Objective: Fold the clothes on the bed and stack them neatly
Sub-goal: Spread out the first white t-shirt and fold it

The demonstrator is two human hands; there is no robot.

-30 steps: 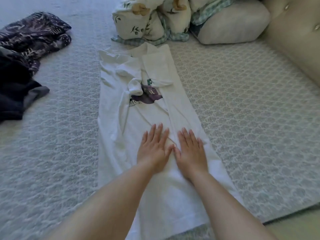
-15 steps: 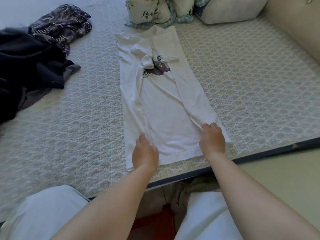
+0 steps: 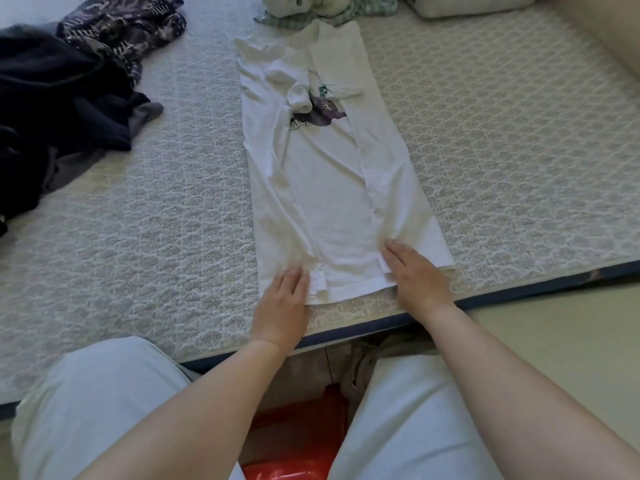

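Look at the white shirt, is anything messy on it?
Yes. On the white shirt, the folded-in sleeve near the picture is bunched into a lump instead of lying flat. Beside it, the dark clothes lie in a crumpled heap, not folded.
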